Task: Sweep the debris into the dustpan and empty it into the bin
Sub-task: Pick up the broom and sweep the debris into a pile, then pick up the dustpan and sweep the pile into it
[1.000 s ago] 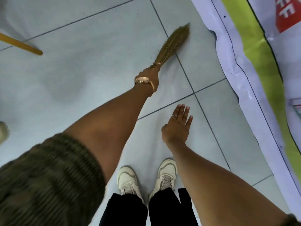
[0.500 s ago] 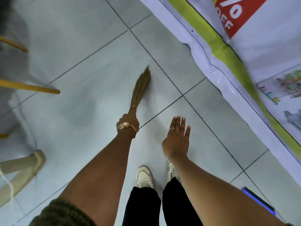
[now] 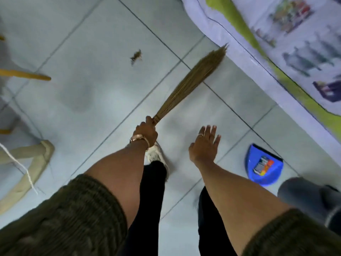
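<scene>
My left hand [image 3: 146, 133] is shut on the bound end of a short straw broom [image 3: 193, 80], whose bristles point up and right toward the banner's edge. A small dark clump of debris [image 3: 136, 56] lies on the pale tiles to the upper left of the bristles, apart from them. My right hand [image 3: 204, 145] hovers open, fingers spread, holding nothing. A blue dustpan [image 3: 263, 166] with a coloured sticker lies on the floor to the right of that hand. A dark grey bin [image 3: 313, 198] shows partly at the lower right edge.
A printed banner [image 3: 276, 43] with a green stripe covers the floor at the upper right. Wooden furniture legs [image 3: 25, 74] and a pale curved frame [image 3: 36, 163] with a white cord stand on the left. My shoe [image 3: 156, 155] is under my left wrist.
The view has shifted, bringing the debris, dustpan and bin into sight. The broom has swung from pointing up to pointing up and right, near the banner. My right hand stays open.
</scene>
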Demonstrator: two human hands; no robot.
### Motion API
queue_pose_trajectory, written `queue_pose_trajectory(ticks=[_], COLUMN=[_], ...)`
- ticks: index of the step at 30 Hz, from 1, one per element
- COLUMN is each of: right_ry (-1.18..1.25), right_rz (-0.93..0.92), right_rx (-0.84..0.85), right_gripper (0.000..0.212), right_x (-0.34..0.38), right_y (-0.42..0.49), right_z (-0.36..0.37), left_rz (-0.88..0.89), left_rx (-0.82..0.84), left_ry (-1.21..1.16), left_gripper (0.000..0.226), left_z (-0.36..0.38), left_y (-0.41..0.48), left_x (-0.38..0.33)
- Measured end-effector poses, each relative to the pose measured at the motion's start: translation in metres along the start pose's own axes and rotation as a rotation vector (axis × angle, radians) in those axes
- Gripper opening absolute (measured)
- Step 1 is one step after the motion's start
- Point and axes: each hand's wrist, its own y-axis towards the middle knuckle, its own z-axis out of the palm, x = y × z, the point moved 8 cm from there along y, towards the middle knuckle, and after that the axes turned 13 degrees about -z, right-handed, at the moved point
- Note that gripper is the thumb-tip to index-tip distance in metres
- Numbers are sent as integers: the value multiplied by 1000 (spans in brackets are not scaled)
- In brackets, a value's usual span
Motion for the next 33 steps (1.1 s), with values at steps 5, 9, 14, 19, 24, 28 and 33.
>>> queue_pose_trajectory(ticks=[5, 9, 14, 19, 24, 28, 33], right_ry=[132, 348, 551, 580, 789, 840, 811], right_rz=[116, 326, 649, 891, 897, 853, 858], right_rx=[33, 20, 74, 70, 28, -182, -265], right_gripper=[64, 56, 50, 80, 90, 48, 38], right_x=[-106, -210, -334, -418, -457, -460, -431], right_y=[-36, -57, -69, -62, -35, -22, -40], right_z=[44, 97, 200, 296, 360, 358, 295], left_rz=[109, 189, 298, 475, 624, 628, 668], left_rx=[5, 121, 206, 155, 127, 131, 150], left_ry=[71, 104, 152, 198, 224, 247, 199], left_gripper=[50, 43, 38, 38, 37, 35, 35], left_z=[94, 201, 335, 427, 478, 485, 425], left_y=[-40, -56, -63, -53, -28, -17, -37], left_x=[-85, -153, -215, -248, -268, -277, -273])
